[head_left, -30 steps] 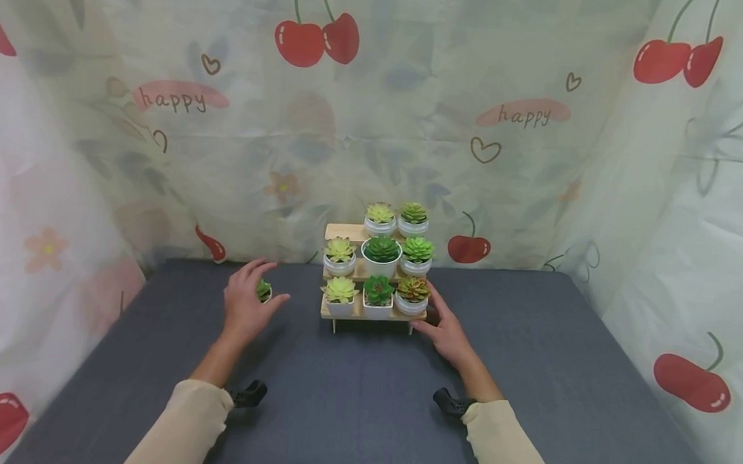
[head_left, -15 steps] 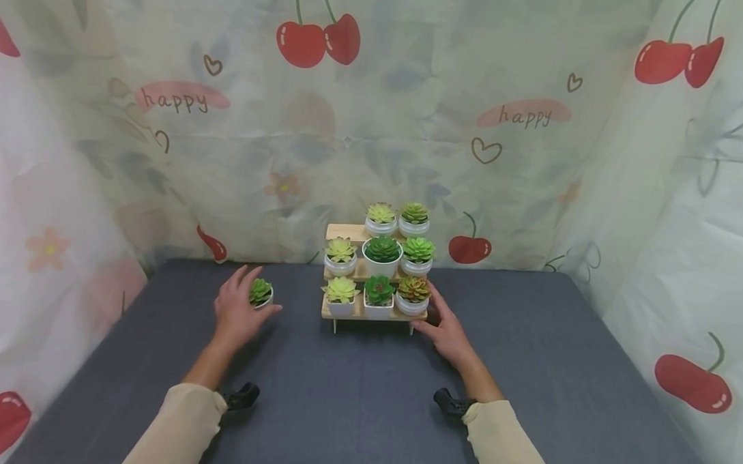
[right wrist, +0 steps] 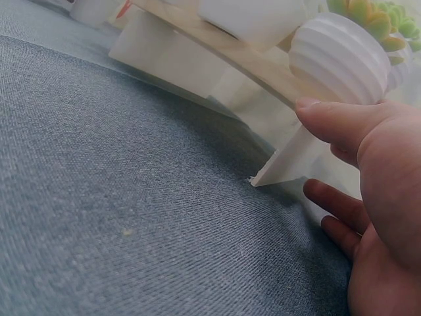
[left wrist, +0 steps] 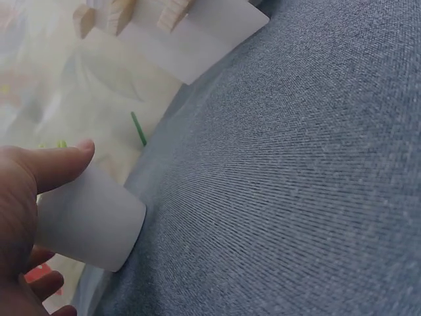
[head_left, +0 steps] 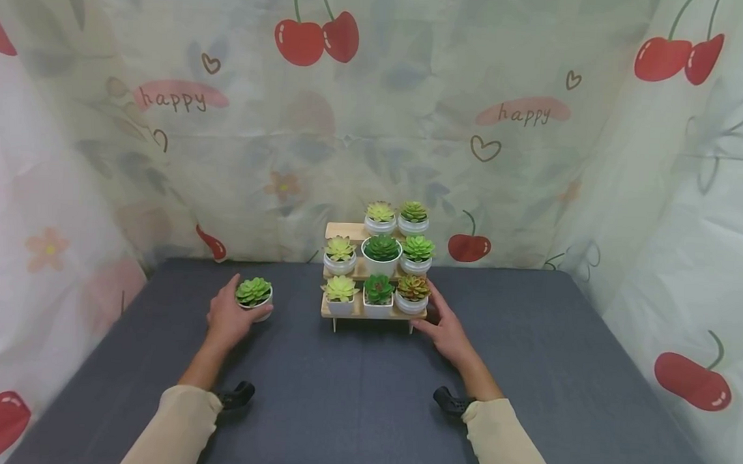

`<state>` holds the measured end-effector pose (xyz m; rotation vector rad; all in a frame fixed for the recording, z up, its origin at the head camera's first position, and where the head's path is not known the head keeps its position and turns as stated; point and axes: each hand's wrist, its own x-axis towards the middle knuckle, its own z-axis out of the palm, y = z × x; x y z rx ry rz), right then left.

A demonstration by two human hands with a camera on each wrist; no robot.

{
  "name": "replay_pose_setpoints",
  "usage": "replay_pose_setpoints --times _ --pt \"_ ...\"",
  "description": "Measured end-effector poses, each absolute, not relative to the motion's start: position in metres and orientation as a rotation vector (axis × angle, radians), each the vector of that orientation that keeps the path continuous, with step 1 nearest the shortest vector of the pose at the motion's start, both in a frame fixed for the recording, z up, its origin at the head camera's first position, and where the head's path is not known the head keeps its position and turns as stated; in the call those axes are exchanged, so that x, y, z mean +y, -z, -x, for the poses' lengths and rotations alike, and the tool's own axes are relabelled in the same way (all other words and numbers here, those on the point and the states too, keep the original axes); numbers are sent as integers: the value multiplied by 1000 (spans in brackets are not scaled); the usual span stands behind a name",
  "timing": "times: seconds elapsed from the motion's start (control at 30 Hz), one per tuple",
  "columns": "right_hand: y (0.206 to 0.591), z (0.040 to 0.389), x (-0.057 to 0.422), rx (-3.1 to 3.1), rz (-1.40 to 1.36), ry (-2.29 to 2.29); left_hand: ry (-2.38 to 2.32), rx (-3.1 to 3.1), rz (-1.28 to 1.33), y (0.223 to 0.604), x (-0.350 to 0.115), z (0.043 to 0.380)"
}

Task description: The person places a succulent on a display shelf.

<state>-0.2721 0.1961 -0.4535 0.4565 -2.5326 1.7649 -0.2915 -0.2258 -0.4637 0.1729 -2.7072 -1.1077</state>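
Note:
On the table's left, my left hand holds a small green potted succulent between thumb and fingers. In the left wrist view its plain white pot meets the cloth; the thumb lies across the upper side and the other fingers are partly behind it. My right hand grips the right end of a tiered wooden plant stand. Up close, the right thumb touches the lowest board beside a ribbed white pot, with fingers near the white side panel.
Several potted succulents fill the stand's three tiers, among them a dark green one in front and a reddish one at the right. The upper tier's left end is bare wood. Dark cloth covers the table; a cherry-print curtain hangs behind.
My left hand has moved a little left and closed around the potted succulent, which now shows more fully. My right hand stays at the stand.

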Motion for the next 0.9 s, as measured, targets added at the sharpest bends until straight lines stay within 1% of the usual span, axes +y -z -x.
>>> replay_pose_setpoints --times 0.2,0.63,0.87,0.9 --pt "454 273 196 -2529 -460 -1763 1201 -2698 -219 467 -227 292" --pt "454 273 196 -2530 -451 -1757 1475 -2578 -232 467 -230 296" --pt "488 294 203 -2476 -482 -1748 1521 -2550 -278 466 -229 306" --pt "488 294 203 -2475 -480 -1751 1523 -2547 -285 466 -229 309"
